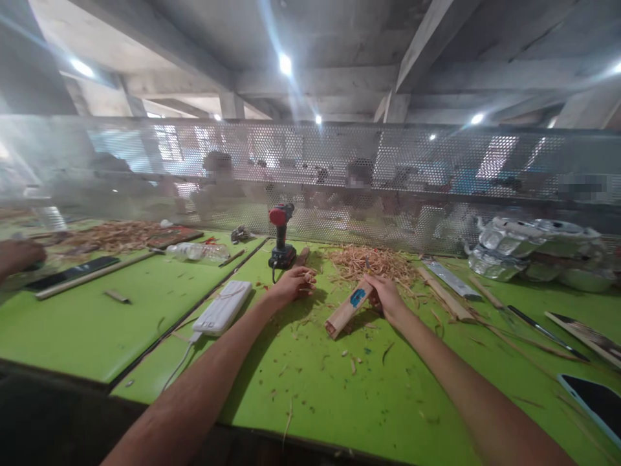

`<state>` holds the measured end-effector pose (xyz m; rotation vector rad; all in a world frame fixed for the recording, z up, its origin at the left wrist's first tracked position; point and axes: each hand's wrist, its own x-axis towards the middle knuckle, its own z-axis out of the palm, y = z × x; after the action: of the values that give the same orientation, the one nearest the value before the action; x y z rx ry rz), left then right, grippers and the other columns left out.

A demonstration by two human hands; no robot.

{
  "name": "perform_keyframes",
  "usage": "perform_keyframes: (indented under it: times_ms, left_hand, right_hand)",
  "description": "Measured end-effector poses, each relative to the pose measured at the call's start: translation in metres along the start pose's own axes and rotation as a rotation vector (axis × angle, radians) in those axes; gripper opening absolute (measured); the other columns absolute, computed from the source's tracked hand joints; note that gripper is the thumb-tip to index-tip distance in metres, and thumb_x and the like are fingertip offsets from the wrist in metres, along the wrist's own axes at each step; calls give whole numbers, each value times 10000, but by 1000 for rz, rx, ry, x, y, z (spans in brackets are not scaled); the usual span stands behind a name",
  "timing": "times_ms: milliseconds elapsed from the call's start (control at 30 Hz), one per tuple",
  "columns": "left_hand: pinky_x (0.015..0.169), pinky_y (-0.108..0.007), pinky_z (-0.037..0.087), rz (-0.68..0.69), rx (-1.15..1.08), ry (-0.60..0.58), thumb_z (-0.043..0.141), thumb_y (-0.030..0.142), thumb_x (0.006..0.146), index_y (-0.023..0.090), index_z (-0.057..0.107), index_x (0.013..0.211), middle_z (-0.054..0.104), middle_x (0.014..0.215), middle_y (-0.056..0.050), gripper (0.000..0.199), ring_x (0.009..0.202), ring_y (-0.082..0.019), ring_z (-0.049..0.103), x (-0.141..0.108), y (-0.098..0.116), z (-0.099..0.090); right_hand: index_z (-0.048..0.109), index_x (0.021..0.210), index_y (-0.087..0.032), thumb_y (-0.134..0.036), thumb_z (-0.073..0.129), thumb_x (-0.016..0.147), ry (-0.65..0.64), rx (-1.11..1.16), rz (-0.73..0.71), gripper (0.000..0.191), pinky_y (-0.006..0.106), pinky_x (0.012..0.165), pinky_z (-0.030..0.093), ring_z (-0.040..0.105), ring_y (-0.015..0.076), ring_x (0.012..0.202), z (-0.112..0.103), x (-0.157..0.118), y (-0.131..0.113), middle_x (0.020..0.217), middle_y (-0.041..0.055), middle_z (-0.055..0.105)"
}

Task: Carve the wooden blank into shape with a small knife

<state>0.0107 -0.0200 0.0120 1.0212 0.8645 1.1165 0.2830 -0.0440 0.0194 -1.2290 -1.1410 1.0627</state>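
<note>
Right hand (388, 296) gripping flat wooden slat (347, 310), perhaps blue-marked

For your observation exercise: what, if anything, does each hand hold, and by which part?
The right hand holds a flat wooden piece with a blue mark by its upper end. The left hand rests curled on the green table; whether it holds anything cannot be told.

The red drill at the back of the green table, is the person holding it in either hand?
No. The red drill stands alone on its base, while the left hand rests on the table and the right hand grips a wooden strip.
</note>
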Motion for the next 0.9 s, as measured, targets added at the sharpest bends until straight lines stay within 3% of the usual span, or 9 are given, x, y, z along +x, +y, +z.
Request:
perform_keyframes:
  times_ms: [300, 533, 700, 900]
  left_hand:
    - [510, -216, 517, -3, -29, 61, 653, 103, 877, 157, 641, 899, 603, 721, 9, 60, 548, -104, 622, 2, 1, -1]
    - [507, -209, 452, 147, 322, 108, 638, 73, 847, 158, 658, 796, 598, 692, 9, 102, 551, -115, 584, 2, 1, 4]
    - [668, -234, 478, 437, 703, 109, 711, 20, 755, 184, 729, 744, 686, 775, -43, 165, 709, -160, 590, -5, 5, 11]
    - [801, -268, 527, 445, 603, 97, 717, -34, 681, 206, 763, 842, 716, 914, -66, 293, 886, -205, 640, -12, 8, 14]
  right_hand:
    - [541, 632, -221, -476, 741, 753, 7, -56, 0, 346, 210, 360, 227, 359, 87, 369, 4, -2, 0, 442, -58, 442]
    - [578, 627, -213, -502, 744, 747, -29, -127, -38, 355, 202, 351, 250, 378, 85, 372, 8, -5, -2, 446, -47, 464]
    - [588, 627, -215, -529, 776, 737, -40, -111, -58, 383, 205, 351, 274, 393, 90, 370, 8, -6, -3, 455, -38, 483]
    - [577, 614, -213, -544, 787, 729, -40, -97, -83, 408, 205, 349, 242, 359, 78, 371, 9, -8, -3, 456, -49, 448]
